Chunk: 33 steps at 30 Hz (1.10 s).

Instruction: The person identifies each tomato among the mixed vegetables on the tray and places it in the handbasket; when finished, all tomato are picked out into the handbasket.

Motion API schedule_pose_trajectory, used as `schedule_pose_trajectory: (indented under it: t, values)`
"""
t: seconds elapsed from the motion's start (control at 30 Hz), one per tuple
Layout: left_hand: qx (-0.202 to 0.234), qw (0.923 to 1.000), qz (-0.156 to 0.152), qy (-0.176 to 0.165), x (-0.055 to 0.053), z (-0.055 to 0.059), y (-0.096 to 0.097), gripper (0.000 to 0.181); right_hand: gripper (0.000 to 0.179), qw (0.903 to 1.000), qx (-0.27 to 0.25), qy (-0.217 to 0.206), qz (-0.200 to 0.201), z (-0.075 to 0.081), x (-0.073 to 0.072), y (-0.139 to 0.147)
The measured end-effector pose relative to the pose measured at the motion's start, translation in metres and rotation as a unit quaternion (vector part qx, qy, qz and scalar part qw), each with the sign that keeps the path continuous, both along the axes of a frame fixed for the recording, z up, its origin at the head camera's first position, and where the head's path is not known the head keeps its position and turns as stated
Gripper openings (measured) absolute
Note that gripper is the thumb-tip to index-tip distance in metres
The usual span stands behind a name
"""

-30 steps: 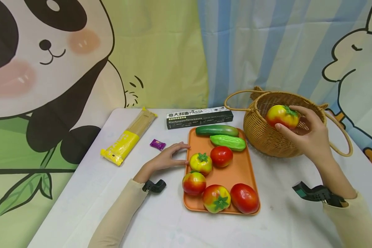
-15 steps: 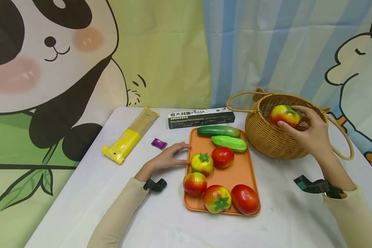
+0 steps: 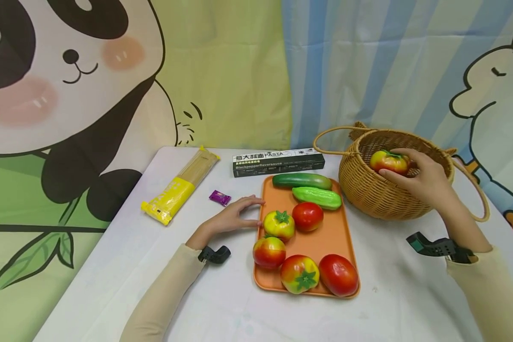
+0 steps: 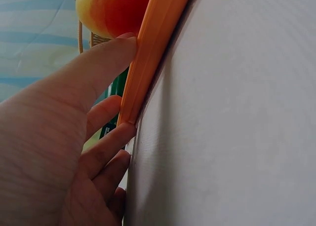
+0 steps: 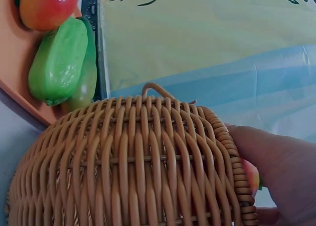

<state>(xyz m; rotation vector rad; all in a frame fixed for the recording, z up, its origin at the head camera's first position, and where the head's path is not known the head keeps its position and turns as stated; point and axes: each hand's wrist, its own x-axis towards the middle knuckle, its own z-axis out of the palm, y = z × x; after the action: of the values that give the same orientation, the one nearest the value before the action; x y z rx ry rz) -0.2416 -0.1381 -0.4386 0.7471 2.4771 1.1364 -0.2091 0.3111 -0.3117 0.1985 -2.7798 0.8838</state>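
Observation:
In the head view my right hand [image 3: 429,178] grips a yellow-and-red toy tomato [image 3: 388,163] with a green leaf top, inside the mouth of the wicker basket [image 3: 367,194]. The basket wall [image 5: 143,157] hides most of that tomato in the right wrist view. My left hand [image 3: 227,218] rests its fingertips and thumb at the left rim of the orange tray [image 3: 312,244], fingers fairly straight. On the tray lie several more toy tomatoes, including a plain red one [image 3: 338,274], plus a dark green cucumber [image 3: 301,180] and a light green one [image 3: 317,197].
Behind the tray stands a black-and-white pasta box [image 3: 278,162]. A yellow pack of noodles [image 3: 179,185] and a small purple wrapped sweet [image 3: 220,198] lie to the left. The basket's loop handles [image 3: 474,199] stick out on either side.
My right hand has lowered the yellow-and-red tomato a little deeper into the basket mouth. The left hand stays at the tray rim. The head view has shifted slightly.

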Motion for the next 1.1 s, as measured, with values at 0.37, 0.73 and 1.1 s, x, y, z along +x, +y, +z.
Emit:
schedule_pose_trajectory:
  t: [0.37,0.73,1.1]
  values:
    - [0.003,1.0000,0.001,0.003,-0.001,-0.001,0.000,0.064,0.064,0.9940,0.034,-0.090,0.051,0.007,-0.015,0.009]
    - [0.004,1.0000,0.000,0.006,-0.002,-0.001,0.000,0.064,0.059,0.9939,0.012,-0.095,0.054,0.007,-0.013,0.007]
    - [0.005,1.0000,-0.001,0.007,-0.001,-0.002,0.000,0.065,0.053,0.9961,0.021,-0.070,0.051,0.004,-0.012,0.009]
